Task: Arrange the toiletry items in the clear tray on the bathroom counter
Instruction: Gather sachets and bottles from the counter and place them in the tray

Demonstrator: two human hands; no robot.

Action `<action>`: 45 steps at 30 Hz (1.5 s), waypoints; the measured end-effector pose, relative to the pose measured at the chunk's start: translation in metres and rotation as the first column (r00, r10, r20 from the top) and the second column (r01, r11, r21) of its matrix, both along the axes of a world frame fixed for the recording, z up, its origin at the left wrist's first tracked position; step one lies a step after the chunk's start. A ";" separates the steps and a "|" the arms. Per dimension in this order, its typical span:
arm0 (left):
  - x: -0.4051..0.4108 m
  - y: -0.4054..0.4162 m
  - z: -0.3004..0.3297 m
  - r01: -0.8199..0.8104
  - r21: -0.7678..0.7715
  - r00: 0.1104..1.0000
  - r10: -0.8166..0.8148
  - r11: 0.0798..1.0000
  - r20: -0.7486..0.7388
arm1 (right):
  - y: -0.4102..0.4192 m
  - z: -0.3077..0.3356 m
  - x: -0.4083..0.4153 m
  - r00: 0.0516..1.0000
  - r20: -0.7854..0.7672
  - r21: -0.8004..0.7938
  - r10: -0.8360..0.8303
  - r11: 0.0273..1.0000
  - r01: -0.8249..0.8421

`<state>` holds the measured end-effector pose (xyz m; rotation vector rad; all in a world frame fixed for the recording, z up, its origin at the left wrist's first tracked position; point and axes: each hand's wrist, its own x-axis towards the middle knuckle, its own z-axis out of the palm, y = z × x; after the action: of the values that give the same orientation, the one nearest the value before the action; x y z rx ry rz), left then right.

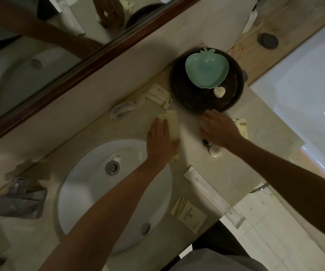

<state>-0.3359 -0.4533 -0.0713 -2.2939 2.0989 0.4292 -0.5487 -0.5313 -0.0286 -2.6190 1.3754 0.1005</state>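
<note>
A round dark tray (189,98) stands on the beige counter by the wall. It holds a mint apple-shaped dish (206,69) and a small white cap-like item (219,92). My left hand (160,139) lies over a pale yellow packet (172,122) beside the sink. My right hand (217,128) rests flat on the counter just below the tray's rim, partly covering a cream box (241,125). A small white bottle (214,150) lies under my right wrist. More items lie loose: a cream box (158,94), a clear wrapped item (123,109), a long white sachet (212,194), a flat cream box (189,213).
A white oval sink (91,184) with a drain sits at the lower left, a chrome tap (19,196) to its left. A wood-framed mirror (75,69) runs along the wall. A white bathtub (304,90) lies to the right, past the counter's edge.
</note>
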 end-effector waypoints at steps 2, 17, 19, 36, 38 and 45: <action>0.006 0.002 -0.003 0.233 -0.020 0.972 -0.232 0.972 0.029 | -0.003 0.006 -0.019 0.999 0.016 -0.018 0.038 0.999 -0.038; 0.005 0.029 0.001 0.474 -0.029 0.876 -0.474 0.880 -0.089 | 0.035 -0.015 -0.051 0.999 0.038 0.090 -0.012 0.996 0.009; 0.005 0.030 0.002 0.438 -0.048 0.891 -0.440 0.898 -0.113 | 0.035 -0.017 -0.044 0.999 0.043 0.099 -0.031 0.995 0.026; 0.011 0.043 -0.005 0.355 0.045 0.902 -0.354 0.934 0.248 | 0.050 -0.020 -0.020 0.989 0.131 0.049 -0.073 0.997 0.068; 0.021 0.043 -0.007 0.403 0.054 0.872 -0.401 0.914 0.279 | 0.050 -0.018 -0.019 0.989 0.130 0.030 -0.069 0.997 0.066; 0.072 0.079 0.013 0.421 -0.026 0.868 -0.394 0.907 0.302 | 0.065 -0.001 0.016 0.991 0.129 -0.010 -0.028 1.000 0.029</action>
<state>-0.2638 -0.3746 -0.0580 -1.7325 2.3890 -0.0170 -0.5329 -0.4658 -0.0301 -2.5639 1.3729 -0.0791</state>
